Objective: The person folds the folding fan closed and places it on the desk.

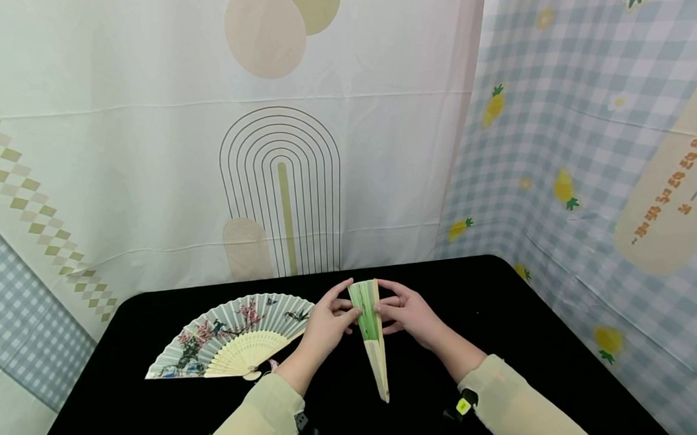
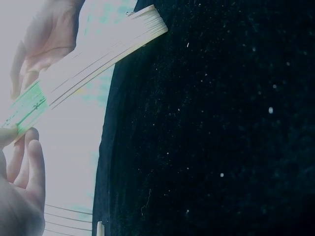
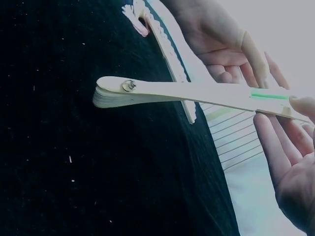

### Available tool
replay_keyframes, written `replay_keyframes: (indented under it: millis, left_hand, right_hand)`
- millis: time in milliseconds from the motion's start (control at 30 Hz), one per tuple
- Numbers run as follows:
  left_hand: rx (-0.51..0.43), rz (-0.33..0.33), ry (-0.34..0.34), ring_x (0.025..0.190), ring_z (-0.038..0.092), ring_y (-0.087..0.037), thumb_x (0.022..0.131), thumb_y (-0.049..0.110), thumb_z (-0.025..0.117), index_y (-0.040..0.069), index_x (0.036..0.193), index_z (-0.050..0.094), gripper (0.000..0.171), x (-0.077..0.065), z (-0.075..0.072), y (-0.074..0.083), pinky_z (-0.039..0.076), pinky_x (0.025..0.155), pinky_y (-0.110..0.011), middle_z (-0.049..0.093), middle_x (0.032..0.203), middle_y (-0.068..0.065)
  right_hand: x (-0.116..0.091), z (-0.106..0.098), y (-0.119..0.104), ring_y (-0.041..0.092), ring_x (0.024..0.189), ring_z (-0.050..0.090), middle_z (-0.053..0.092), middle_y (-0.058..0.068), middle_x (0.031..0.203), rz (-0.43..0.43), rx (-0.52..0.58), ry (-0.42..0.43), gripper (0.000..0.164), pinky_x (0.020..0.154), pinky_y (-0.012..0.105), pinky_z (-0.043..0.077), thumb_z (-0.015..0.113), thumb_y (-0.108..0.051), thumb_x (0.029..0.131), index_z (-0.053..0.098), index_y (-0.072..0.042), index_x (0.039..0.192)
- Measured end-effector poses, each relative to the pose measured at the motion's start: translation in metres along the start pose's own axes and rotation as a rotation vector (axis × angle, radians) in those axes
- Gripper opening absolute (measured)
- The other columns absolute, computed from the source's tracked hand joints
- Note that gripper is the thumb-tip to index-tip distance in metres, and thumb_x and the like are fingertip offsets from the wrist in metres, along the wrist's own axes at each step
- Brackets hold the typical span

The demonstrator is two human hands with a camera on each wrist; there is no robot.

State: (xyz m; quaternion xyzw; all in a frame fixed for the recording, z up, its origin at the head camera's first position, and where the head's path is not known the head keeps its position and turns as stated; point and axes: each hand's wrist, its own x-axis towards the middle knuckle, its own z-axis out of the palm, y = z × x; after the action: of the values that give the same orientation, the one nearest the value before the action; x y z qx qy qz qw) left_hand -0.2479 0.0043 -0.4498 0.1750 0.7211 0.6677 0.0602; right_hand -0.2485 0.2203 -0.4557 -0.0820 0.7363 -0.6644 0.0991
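A green folding fan [image 1: 365, 312], nearly closed, stands tilted over the black table with its pivot end pointing down toward the person. My left hand [image 1: 329, 317] pinches its left edge between thumb and fingers. On the opposite edge, my right hand [image 1: 411, 311] pinches the fan in the same way. The pale wooden ribs [image 2: 106, 46] show stacked together in the left wrist view. A metal pivot [image 3: 129, 85] is visible at the ribs' rounded end in the right wrist view.
Left of the hands, a spread folding fan [image 1: 236, 335] with pink blossoms and birds lies on the black table [image 1: 499, 380]; a pink tassel [image 3: 135, 20] hangs by its pivot. Behind the table hang a white patterned curtain [image 1: 163, 188] and a blue checked one [image 1: 555, 88].
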Motion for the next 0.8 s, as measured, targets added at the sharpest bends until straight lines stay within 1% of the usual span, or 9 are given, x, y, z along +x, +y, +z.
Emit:
replay_keyframes:
  millis: [100, 167, 200, 367, 467, 567, 800]
  left_hand:
    - [0.003, 0.001, 0.01, 0.089, 0.066, -0.046, 0.094, 0.003, 0.067, 0.016, 0.151, 0.043, 0.063, 0.006, 0.0, -0.014, 0.059, 0.064, -0.041, 0.07, 0.107, -0.016]
    - [0.008, -0.002, 0.023, 0.089, 0.067, -0.044, 0.094, 0.005, 0.068, 0.019, 0.151, 0.043, 0.064, 0.01, 0.001, -0.022, 0.058, 0.064, -0.039, 0.07, 0.107, -0.015]
    - [0.012, -0.001, 0.029, 0.089, 0.067, -0.043, 0.094, 0.006, 0.068, 0.021, 0.151, 0.044, 0.064, 0.011, 0.001, -0.024, 0.058, 0.063, -0.038, 0.07, 0.107, -0.014]
    - [0.031, -0.001, 0.051, 0.086, 0.069, -0.037, 0.093, 0.009, 0.07, 0.026, 0.148, 0.047, 0.062, 0.011, 0.001, -0.025, 0.058, 0.062, -0.034, 0.071, 0.106, -0.011]
    - [0.036, -0.003, 0.058, 0.084, 0.069, -0.033, 0.093, 0.01, 0.07, 0.026, 0.148, 0.048, 0.061, 0.011, 0.001, -0.023, 0.058, 0.062, -0.034, 0.071, 0.106, -0.01]
    - [0.04, -0.006, 0.063, 0.085, 0.069, -0.033, 0.093, 0.01, 0.07, 0.025, 0.148, 0.048, 0.061, 0.01, 0.001, -0.021, 0.058, 0.062, -0.035, 0.071, 0.106, -0.011]
    - [0.035, -0.016, 0.053, 0.092, 0.065, -0.048, 0.094, 0.002, 0.066, 0.013, 0.149, 0.045, 0.06, -0.009, 0.004, 0.016, 0.059, 0.067, -0.043, 0.069, 0.109, -0.021]
  right_hand:
    - [-0.001, 0.002, -0.001, 0.029, 0.091, 0.071, 0.069, 0.016, 0.117, 0.002, -0.002, 0.011, 0.071, 0.073, 0.049, 0.06, 0.07, -0.019, 0.094, 0.034, -0.021, 0.155]
    - [-0.001, 0.004, -0.001, 0.03, 0.09, 0.072, 0.069, 0.016, 0.118, -0.002, -0.002, 0.02, 0.072, 0.072, 0.048, 0.061, 0.07, -0.017, 0.094, 0.033, -0.024, 0.156]
    - [-0.001, 0.005, -0.001, 0.03, 0.089, 0.072, 0.069, 0.016, 0.118, -0.004, -0.006, 0.025, 0.073, 0.071, 0.047, 0.061, 0.07, -0.016, 0.094, 0.032, -0.026, 0.156]
    - [0.001, 0.009, 0.0, 0.029, 0.087, 0.072, 0.069, 0.016, 0.117, -0.021, -0.05, 0.047, 0.078, 0.067, 0.046, 0.061, 0.07, -0.011, 0.093, 0.029, -0.027, 0.157]
    - [0.0, 0.012, 0.0, 0.029, 0.087, 0.072, 0.069, 0.017, 0.117, -0.033, -0.076, 0.045, 0.08, 0.066, 0.046, 0.061, 0.071, -0.011, 0.093, 0.027, -0.026, 0.158]
    - [-0.001, 0.014, 0.001, 0.029, 0.087, 0.072, 0.069, 0.017, 0.117, -0.041, -0.103, 0.039, 0.082, 0.065, 0.045, 0.061, 0.072, -0.013, 0.092, 0.026, -0.026, 0.158]
    - [-0.002, 0.016, 0.004, 0.028, 0.087, 0.072, 0.07, 0.014, 0.115, -0.037, -0.125, 0.042, 0.083, 0.063, 0.045, 0.061, 0.073, -0.013, 0.091, 0.026, -0.027, 0.158]
